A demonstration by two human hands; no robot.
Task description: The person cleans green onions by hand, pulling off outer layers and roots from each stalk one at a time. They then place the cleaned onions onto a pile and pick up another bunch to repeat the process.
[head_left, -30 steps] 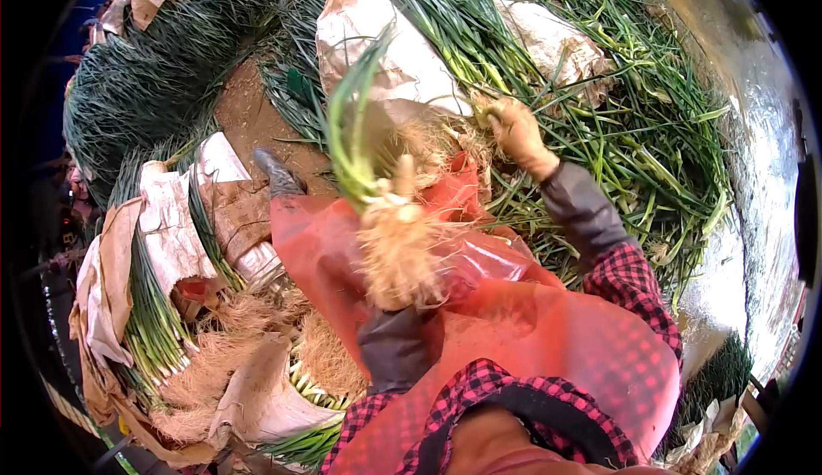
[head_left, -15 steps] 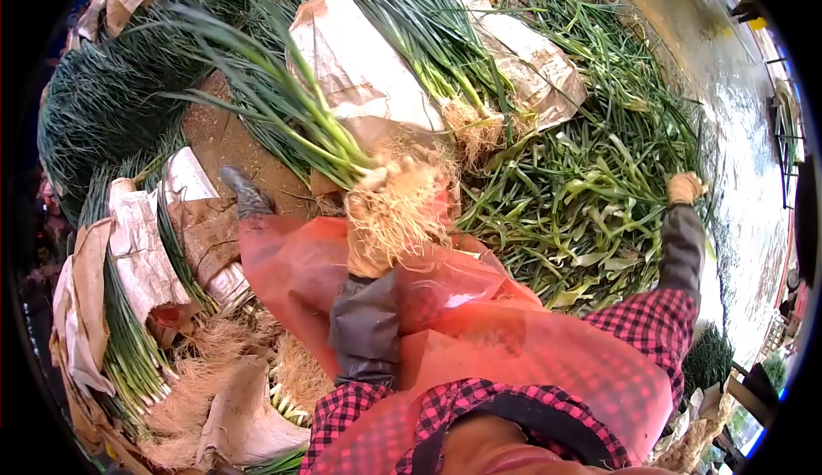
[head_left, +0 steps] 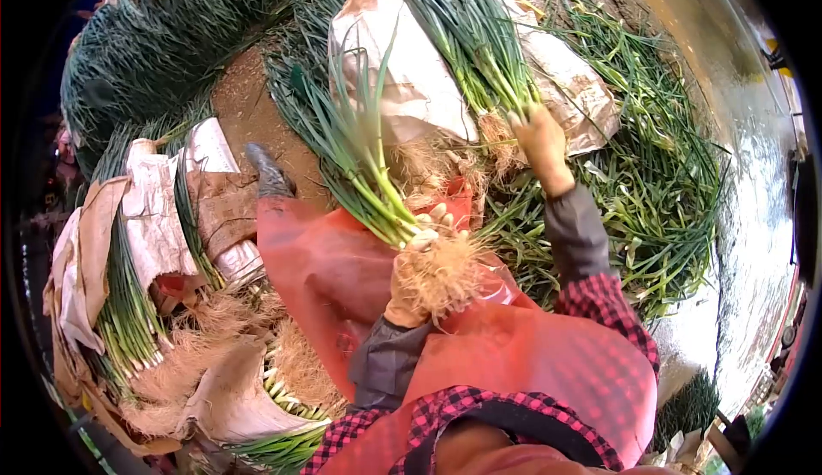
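Note:
My left hand (head_left: 406, 291) is closed around a bunch of green onions (head_left: 385, 197) in front of the apron. Their pale roots (head_left: 443, 276) fan out over the fingers, and the green leaves point up and away. Farther forward, my right hand (head_left: 543, 143) has its fingers closed on the stalks of other green onions (head_left: 498, 68). These lie between two pale paper wrappings, their roots (head_left: 494, 132) toward me. Beside the right forearm spreads a heap of loose green leaves (head_left: 634, 209).
Paper-wrapped onion bundles (head_left: 154, 218) lie at the left, near a mass of roots (head_left: 201, 355). A long stack of green onions (head_left: 137, 72) runs along the far left. A dark boot (head_left: 269, 171) stands on brown ground (head_left: 244, 98). Wet pavement (head_left: 758, 209) borders the leaf heap.
My right hand has moved left from the leaf heap's far edge and closed on green onion stalks. The left hand, still holding its bunch, has shifted slightly right and toward me.

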